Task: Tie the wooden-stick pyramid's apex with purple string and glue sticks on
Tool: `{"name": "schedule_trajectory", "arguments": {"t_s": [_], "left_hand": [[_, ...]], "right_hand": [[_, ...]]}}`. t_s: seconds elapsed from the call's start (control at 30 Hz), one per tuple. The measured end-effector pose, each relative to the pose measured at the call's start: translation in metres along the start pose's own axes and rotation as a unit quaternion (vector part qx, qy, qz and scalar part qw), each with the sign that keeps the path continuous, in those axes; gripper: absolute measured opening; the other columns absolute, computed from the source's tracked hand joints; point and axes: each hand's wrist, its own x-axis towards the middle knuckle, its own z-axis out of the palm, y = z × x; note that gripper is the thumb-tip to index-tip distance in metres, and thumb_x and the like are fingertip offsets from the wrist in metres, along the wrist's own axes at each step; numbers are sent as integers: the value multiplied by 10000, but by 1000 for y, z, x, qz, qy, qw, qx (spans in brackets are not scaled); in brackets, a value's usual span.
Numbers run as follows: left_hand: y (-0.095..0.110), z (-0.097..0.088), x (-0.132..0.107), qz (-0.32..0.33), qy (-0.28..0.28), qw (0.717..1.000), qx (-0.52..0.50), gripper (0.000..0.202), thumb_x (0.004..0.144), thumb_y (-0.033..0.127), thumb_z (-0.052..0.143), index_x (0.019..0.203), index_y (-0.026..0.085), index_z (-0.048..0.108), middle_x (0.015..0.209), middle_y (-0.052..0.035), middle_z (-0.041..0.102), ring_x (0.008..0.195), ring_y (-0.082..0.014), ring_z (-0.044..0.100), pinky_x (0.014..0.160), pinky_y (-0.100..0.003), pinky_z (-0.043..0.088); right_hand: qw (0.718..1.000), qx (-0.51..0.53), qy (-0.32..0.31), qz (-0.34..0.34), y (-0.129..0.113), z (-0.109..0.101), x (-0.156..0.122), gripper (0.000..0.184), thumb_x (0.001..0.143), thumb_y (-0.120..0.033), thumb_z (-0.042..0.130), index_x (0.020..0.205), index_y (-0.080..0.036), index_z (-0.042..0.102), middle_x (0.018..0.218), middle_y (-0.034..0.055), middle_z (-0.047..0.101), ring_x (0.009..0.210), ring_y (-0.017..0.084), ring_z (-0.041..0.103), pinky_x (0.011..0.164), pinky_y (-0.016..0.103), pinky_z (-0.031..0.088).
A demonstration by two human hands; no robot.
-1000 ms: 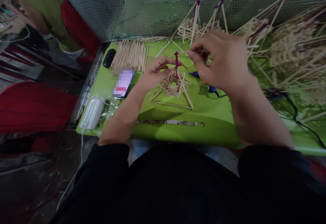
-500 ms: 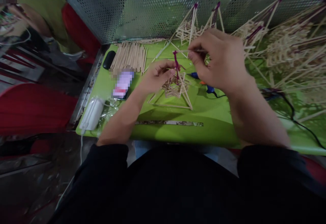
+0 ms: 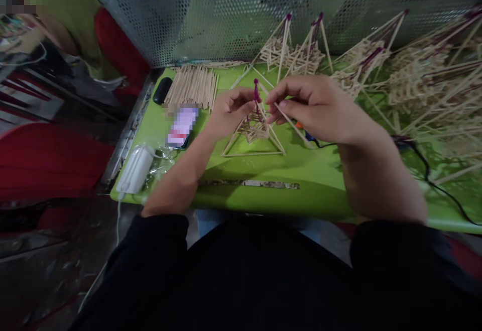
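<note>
A small pyramid of thin wooden sticks (image 3: 253, 132) stands on the green table (image 3: 263, 170), its top bound with purple thread (image 3: 256, 90). My left hand (image 3: 229, 110) pinches the sticks just below the purple top. My right hand (image 3: 312, 107) is closed on a thin stick (image 3: 288, 119) that slants down to the right, its fingertips close to the pyramid's top. A blue tool (image 3: 309, 135) with a black cord lies partly hidden under my right hand.
A stack of loose sticks (image 3: 192, 86), a black oval object (image 3: 162, 90) and a phone (image 3: 182, 126) lie at the left. A white case (image 3: 135, 169) sits at the corner. Finished stick pyramids (image 3: 297, 52) crowd the back and right. A perforated metal screen (image 3: 226, 14) stands behind. A long strip (image 3: 248, 184) lies near the front edge.
My right hand came down and left toward the pyramid's top, now gripping a slanted stick. The pyramid stands more upright under my left hand.
</note>
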Motion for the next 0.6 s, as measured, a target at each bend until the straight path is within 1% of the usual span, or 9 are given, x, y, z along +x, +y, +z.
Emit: {"name": "schedule_trajectory", "arguments": {"t_s": [0.07,0.1,0.2,0.23,0.27,0.33,0.47,0.53,0.6], "left_hand": [[0,-1,-2,15,46,999,2,671,868,823,1049,1253,310,851,1187,-83,860,1103,-287,826,917,-461,670],[2,1,-4,32,97,995,13,660,866,824,1045,1240,320,841,1188,-80,840,1119,-295,814,924,-463,658],[17,13,-17,91,277,954,72,507,1017,793,931,1067,310,788,1008,-34,741,950,-246,711,877,-431,587],[25,19,-22,106,303,943,85,491,1073,774,885,1014,302,763,934,-17,696,870,-225,658,842,-415,556],[32,26,-27,118,294,944,89,497,1118,763,842,977,296,745,876,-4,661,805,-208,614,800,-400,528],[46,38,-36,132,226,962,83,553,1173,771,765,914,284,721,782,11,627,697,-179,561,711,-378,471],[65,52,-47,113,80,988,75,611,1129,811,814,881,258,743,716,15,689,586,-141,574,592,-338,402],[70,54,-48,95,53,991,77,602,1083,797,885,869,251,749,704,12,709,568,-140,584,568,-330,394],[70,53,-47,94,74,989,90,616,1088,783,883,818,254,722,677,13,675,568,-146,562,575,-341,399]], "right_hand": [[1000,-1,-13,4,-3,0,0,127,1071,-494,916,1087,-369,903,1043,38,907,999,327,849,978,583,743],[1000,-8,-19,3,-5,1,-1,132,1070,-504,918,1113,-379,920,1064,33,913,997,326,842,982,582,736],[1000,-26,-10,-7,-5,2,-3,155,1059,-513,930,1144,-385,950,1128,30,917,997,319,825,941,554,710],[999,-32,-3,-9,-4,3,-3,147,1056,-505,936,1140,-385,955,1122,29,913,983,314,815,914,541,697],[999,-35,4,-10,-2,3,-3,132,1055,-490,939,1132,-385,957,1102,29,906,963,308,805,888,530,685],[999,-31,14,-13,4,5,-2,95,1059,-451,933,1121,-381,952,1060,24,892,926,293,791,862,517,669],[998,4,42,-38,14,12,4,107,1002,-386,981,1057,-361,893,1034,12,872,971,293,829,913,521,690],[997,13,67,-43,17,17,6,199,937,-369,1039,1028,-353,863,1024,16,860,986,300,839,927,526,710],[995,17,86,-45,20,21,7,257,899,-369,1074,1023,-348,850,1012,20,849,973,303,840,917,531,727]]}}
